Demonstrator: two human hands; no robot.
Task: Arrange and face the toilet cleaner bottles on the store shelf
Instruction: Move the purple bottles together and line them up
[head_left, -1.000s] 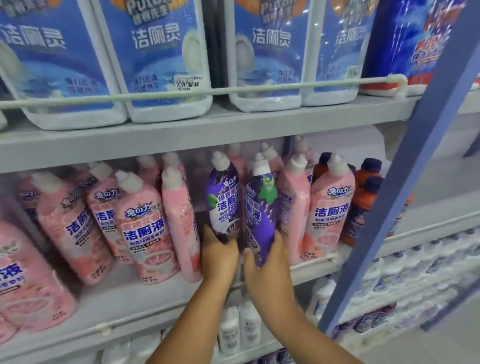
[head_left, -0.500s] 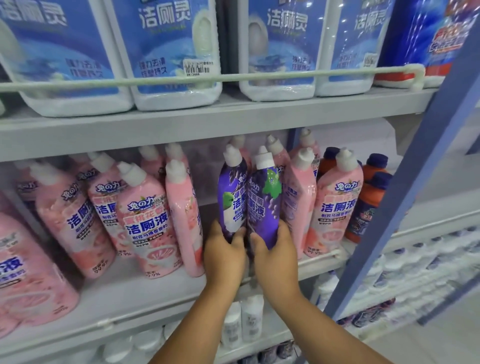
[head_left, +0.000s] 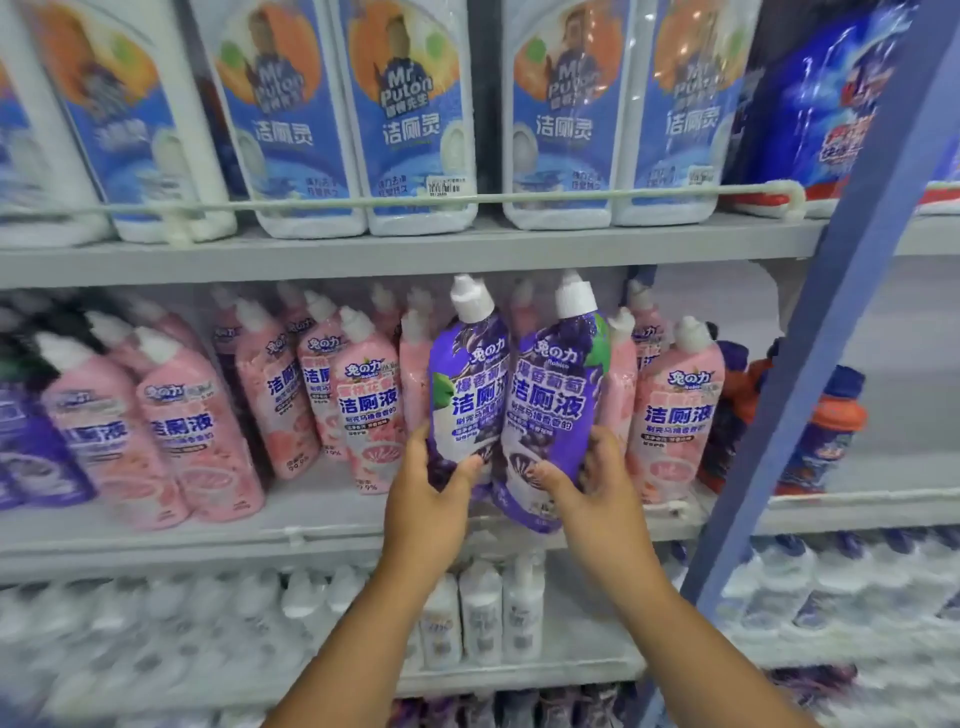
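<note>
Two purple toilet cleaner bottles with white caps are held side by side in front of the middle shelf. My left hand grips the base of the left purple bottle. My right hand grips the base of the right purple bottle. Both labels face me, and both bottles are lifted off the shelf board. Pink toilet cleaner bottles stand in rows on the shelf to the left, and more pink bottles stand to the right, partly hidden behind the purple ones.
Large white and blue cleaner jugs fill the top shelf behind a guard rail. A blue upright post crosses at the right. Orange-capped bottles stand at the far right. White bottles fill the lower shelf. A purple bottle stands far left.
Both purple bottles have come up and toward me off the shelf, and their labels have turned to face me. The view has moved closer and shifted left.
</note>
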